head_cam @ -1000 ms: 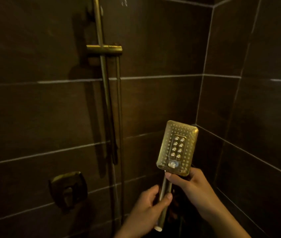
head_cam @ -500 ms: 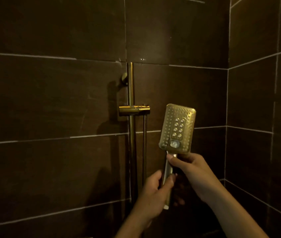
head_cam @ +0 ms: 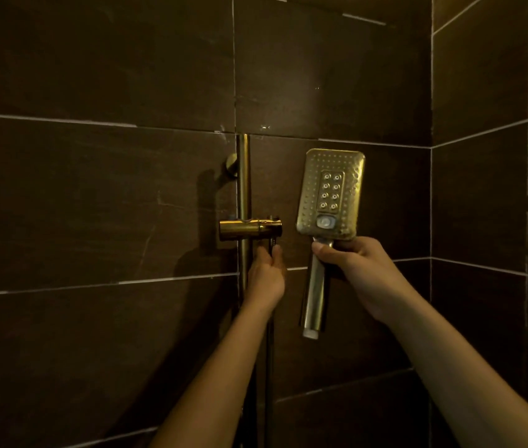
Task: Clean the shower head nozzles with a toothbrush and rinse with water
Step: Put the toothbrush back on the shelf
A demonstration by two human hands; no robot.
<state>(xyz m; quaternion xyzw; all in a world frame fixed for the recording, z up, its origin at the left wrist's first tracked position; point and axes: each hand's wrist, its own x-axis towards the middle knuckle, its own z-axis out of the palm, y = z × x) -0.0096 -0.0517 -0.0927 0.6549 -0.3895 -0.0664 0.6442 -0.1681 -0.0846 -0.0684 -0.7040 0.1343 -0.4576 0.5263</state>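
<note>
Two bare forearms are seen entering from 6 o'clock. The right hand (head_cam: 358, 273) is closed around the neck of the shower head (head_cam: 330, 194), just beneath its face, with the handle hanging below the fist toward 6 o'clock and its lower end unattached. The rectangular nozzle face is held upright, turned toward the camera, at 1 o'clock from that hand. The left hand (head_cam: 267, 276) is closed on the hose (head_cam: 269, 367), directly under the holder (head_cam: 249, 229), at 9 o'clock from the shower head. The rail (head_cam: 243, 179) is fixed to the tiled wall (head_cam: 94, 195) behind.
</note>
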